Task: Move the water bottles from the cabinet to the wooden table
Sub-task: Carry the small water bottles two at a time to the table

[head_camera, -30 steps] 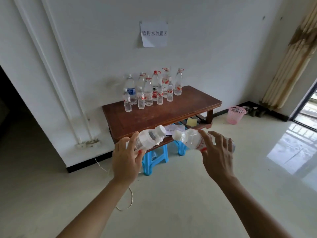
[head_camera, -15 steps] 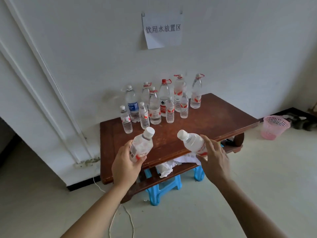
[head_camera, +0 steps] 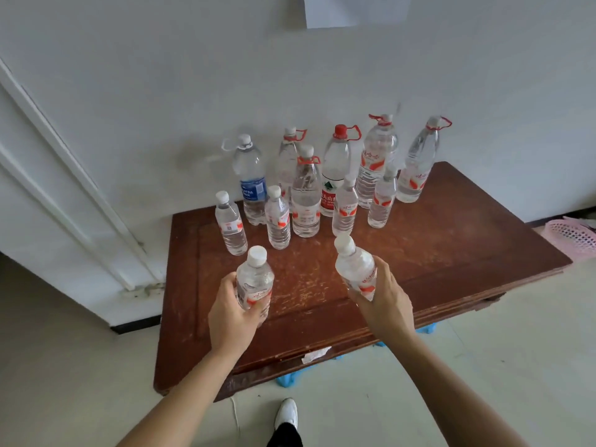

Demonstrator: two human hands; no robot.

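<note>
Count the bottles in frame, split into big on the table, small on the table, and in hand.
Big bottles standing on the wooden table: 6, including a blue-label bottle and a red-cap bottle
Small bottles standing on the table: 4
In hand: 2, one in the left hand, one in the right hand
Total: 12

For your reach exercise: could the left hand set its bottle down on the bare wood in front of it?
Probably yes: the left hand holds its bottle over bare wooden table, with the standing bottles farther back.
</note>
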